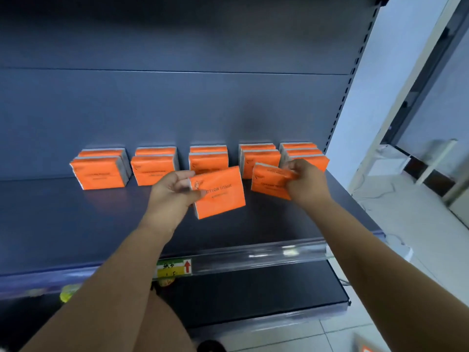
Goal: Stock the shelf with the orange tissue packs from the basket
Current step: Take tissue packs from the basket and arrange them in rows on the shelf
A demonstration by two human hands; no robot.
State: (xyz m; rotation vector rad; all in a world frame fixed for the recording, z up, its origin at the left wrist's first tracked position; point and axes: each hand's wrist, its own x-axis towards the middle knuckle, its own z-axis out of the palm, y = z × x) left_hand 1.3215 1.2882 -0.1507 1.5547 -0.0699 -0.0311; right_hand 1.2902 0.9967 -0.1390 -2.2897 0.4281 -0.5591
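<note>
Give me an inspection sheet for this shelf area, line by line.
Surface: dark shelf, with a price label on its front strip.
Job's things: five rows of orange packs stand at the back; a left pack and a right pack are in hand.
Clutter: yellowish item below the shelf edge, too blurred to name.
Hands: left hand grips the left pack; right hand pinches the right pack.
Cables: what looks like a white cable on the floor.
Surroundings: lower shelf, pale wall.
</note>
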